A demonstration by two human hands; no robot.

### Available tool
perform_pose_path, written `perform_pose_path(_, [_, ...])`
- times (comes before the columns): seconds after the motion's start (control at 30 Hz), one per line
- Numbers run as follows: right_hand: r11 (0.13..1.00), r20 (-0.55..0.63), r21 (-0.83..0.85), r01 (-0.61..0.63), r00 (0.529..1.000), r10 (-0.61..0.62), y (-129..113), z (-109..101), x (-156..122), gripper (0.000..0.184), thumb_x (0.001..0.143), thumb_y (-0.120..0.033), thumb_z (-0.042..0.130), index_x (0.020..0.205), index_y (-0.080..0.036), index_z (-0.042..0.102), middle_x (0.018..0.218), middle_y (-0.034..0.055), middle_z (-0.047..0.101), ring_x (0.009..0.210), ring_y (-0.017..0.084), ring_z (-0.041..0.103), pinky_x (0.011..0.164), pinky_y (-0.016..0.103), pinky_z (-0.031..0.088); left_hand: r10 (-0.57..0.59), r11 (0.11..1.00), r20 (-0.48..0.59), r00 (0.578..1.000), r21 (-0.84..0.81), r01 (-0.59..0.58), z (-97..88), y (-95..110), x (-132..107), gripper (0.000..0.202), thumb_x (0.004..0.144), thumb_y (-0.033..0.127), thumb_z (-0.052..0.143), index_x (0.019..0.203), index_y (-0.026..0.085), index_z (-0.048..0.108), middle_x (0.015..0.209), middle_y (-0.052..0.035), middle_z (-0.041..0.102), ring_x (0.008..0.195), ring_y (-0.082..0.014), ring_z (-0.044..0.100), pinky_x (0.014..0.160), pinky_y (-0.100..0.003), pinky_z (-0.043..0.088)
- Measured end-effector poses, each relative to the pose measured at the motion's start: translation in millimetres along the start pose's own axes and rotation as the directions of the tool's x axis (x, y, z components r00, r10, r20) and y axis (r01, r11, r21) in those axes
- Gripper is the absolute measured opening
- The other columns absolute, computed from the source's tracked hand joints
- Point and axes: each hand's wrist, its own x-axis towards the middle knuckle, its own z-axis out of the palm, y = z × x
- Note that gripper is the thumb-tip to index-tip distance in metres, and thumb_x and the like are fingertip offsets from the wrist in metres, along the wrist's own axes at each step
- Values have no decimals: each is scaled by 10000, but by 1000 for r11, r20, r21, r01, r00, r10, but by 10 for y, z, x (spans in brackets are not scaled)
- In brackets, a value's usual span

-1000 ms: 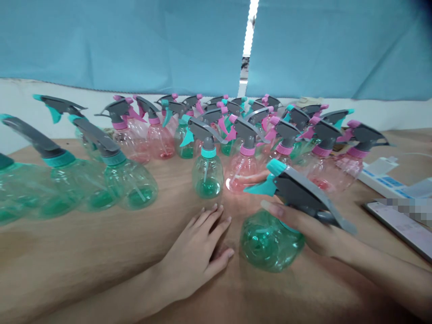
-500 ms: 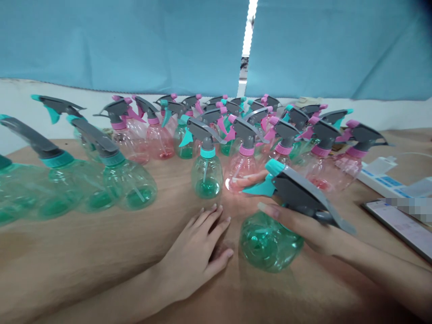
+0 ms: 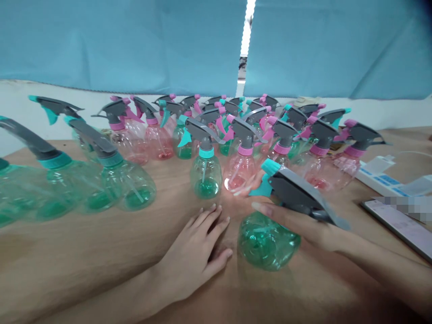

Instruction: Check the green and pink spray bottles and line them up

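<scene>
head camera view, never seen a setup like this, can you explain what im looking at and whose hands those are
There is no machine here: these are a person's own bare hands, seen by a camera worn on their head, looking forward and down. The left hand lies palm down on the wooden table. The right hand grips a green trigger spray bottle around its neck, tilted. Beyond stand many more, some green, some pink. At right lie a smartphone and what looks like a white power strip.
</scene>
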Motion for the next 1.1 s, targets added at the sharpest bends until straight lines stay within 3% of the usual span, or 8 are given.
perform_pose_path(0.13, [997,-74,-58,-54,996,49,-28,1,-46,97,847,-331,627,900,-287,695,704,-35,662,584,122,618,554,233,532,2,1000,-3,1000,8,-2,-7,4,0,534,946,402,502,1393,121,423,1464,-144,396,1353,-297,332,1060,-478,338])
perform_pose_path(0.3, [997,-58,-26,-74,996,72,5,3,-51,148,906,-346,542,866,-235,633,812,-13,616,727,124,589,655,240,500,3,1000,8,1000,5,-4,-11,1,4,526,954,400,487,1399,128,413,1475,-136,383,1361,-294,318,1071,-469,323])
perform_pose_path(0.5, [998,-43,17,-56,997,56,-4,30,-25,208,871,-422,576,787,-232,585,661,-34,534,616,125,538,581,250,478,-3,1000,5,1000,-27,3,-20,6,-1,517,946,384,498,1392,135,418,1459,-147,404,1348,-306,339,1055,-483,343])
perform_pose_path(0.67, [998,34,-7,-65,997,65,-58,39,-24,237,878,-459,544,936,-280,687,885,2,687,814,187,662,773,313,545,-12,999,-5,1000,-36,12,-14,-2,-5,516,943,380,501,1394,145,415,1458,-145,405,1340,-308,350,1048,-488,352])
perform_pose_path(0.83, [997,-34,-65,-37,999,35,-118,45,-15,222,873,-377,577,1051,-285,674,974,9,709,780,175,665,687,293,563,-4,1000,7,1000,-28,4,-17,-7,11,530,948,377,500,1405,130,398,1458,-145,403,1343,-299,344,1057,-483,342])
perform_pose_path(0.97, [999,-41,40,31,999,-29,-149,71,7,171,872,-242,581,1008,-278,677,855,-7,715,913,176,676,811,290,563,1,1000,10,1000,-23,-1,-14,-1,15,532,948,383,502,1403,126,400,1460,-145,399,1350,-295,331,1061,-487,337])
perform_pose_path(1.1, [997,-40,78,19,999,-16,-136,78,7,194,870,-248,596,1049,-277,665,785,-13,713,841,179,698,879,347,554,-8,1000,3,1000,-29,8,-8,-1,8,528,946,381,506,1405,143,397,1463,-140,397,1351,-299,331,1057,-485,339])
